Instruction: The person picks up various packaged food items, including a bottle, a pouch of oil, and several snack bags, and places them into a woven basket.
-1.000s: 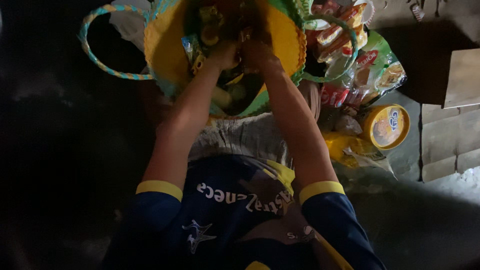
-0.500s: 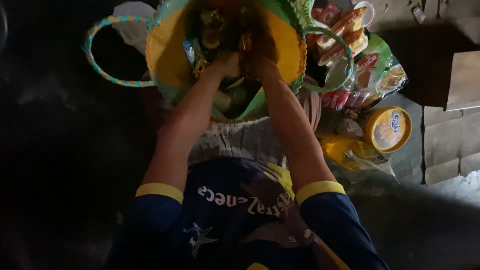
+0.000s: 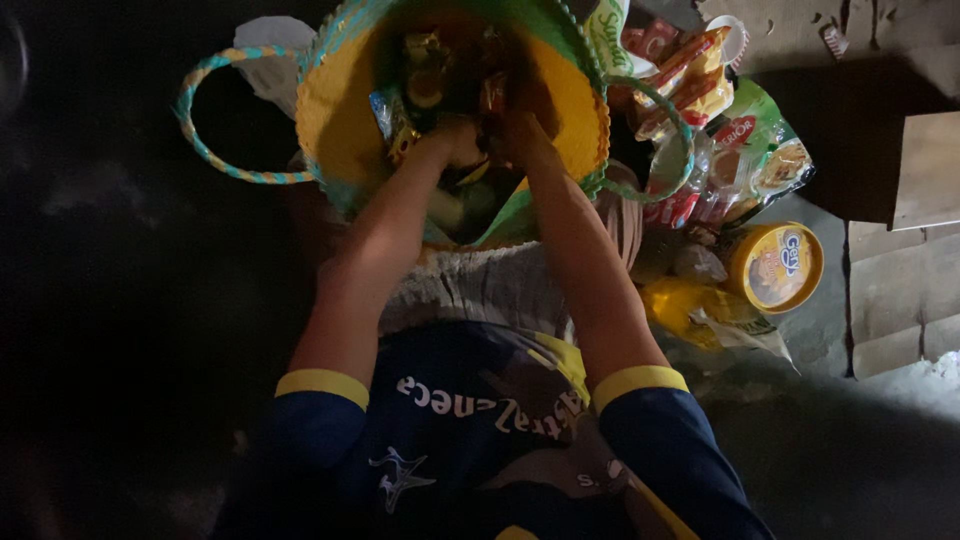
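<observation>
— Where are the hands?

— Both are down inside the woven bag [image 3: 340,130], the one with the yellow lining and the green and teal rim. The left hand [image 3: 455,140] and the right hand [image 3: 525,135] sit close together in the middle of the opening, just beside each other among the packets [image 3: 430,75] stowed there.

— Are they gripping anything?

— I cannot tell. The fingers are sunk into the dark contents, so whether they are curled on a packet or loose does not show.

— What crowds the bag?

— One teal and white loop handle [image 3: 215,130] lies out to the left on the dark floor [image 3: 120,300]. The other handle [image 3: 670,140] arches on the right, against a heap of groceries: red and orange snack packets [image 3: 685,80], a green pouch [image 3: 770,150] and a clear wrapped pack [image 3: 690,190]. Nearer on the right lies a round yellow tub [image 3: 775,265] on its side, with a yellow bag [image 3: 695,310] just beside it.

— And close to the person?

— A pale woven cloth [image 3: 480,285] lies between the forearms, under the near rim of the bag. The sleeves [image 3: 320,385] are dark blue with yellow cuffs. At far right are flat pieces of cardboard [image 3: 920,170].
</observation>
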